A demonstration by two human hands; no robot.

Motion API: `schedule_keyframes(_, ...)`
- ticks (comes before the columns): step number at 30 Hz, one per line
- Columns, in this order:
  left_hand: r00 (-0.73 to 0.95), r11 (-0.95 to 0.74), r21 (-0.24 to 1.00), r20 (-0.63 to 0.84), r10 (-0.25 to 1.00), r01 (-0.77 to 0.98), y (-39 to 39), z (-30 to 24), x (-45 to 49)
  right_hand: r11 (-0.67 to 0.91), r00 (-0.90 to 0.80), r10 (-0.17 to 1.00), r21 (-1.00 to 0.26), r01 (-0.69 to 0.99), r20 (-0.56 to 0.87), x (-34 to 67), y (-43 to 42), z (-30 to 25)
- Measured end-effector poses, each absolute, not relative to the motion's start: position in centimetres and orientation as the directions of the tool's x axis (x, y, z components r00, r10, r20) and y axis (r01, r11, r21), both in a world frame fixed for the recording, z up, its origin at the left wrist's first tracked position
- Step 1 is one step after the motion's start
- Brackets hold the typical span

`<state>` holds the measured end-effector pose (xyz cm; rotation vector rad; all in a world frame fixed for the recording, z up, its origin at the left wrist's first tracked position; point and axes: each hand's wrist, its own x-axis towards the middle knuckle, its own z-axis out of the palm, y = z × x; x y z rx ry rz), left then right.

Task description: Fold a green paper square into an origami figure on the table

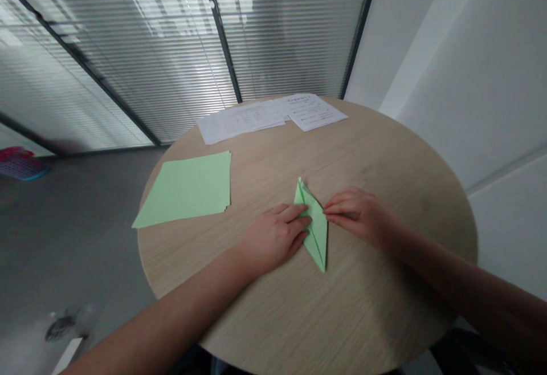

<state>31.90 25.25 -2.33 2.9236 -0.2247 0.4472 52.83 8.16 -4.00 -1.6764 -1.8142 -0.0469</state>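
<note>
A folded piece of green paper [317,228] lies near the middle of the round wooden table. It is a narrow diamond with pointed ends and creases running along its length. From the left, my left hand [277,235] holds it against the tabletop, with bent fingers over its left side; the thumb cannot be made out. At the paper's right corner, my right hand [359,215] is closed, with thumb and fingertips pinching the edge. Part of the paper's left side is hidden under my left fingers.
A stack of green sheets [192,187] lies at the table's left, one corner past the edge. Printed white papers [243,119] lie along the far edge of the round table [384,158]. Blinds [290,44] stand behind, a white wall [478,61] to the right, a basket [21,164] on the floor.
</note>
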Motion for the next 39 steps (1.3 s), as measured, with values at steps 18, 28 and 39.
schedule_keyframes(18,0.95,-0.97,0.128,0.262,-0.168,-0.207,25.4,-2.4,32.1,0.041,0.159,0.881,-0.407,0.913,0.446,52.6,8.9,-3.8)
schedule_keyframes(28,0.928,-0.961,0.196,0.352,-0.119,-0.197,25.4,-2.7,31.8,-0.124,0.368,0.911,-0.726,0.676,0.187,51.9,12.0,-3.1)
schedule_keyframes(39,0.962,-0.967,0.246,0.274,0.011,-0.059,20.6,-1.7,30.5,-0.023,0.154,0.942,-0.401,0.916,0.298,48.9,7.3,-2.5)
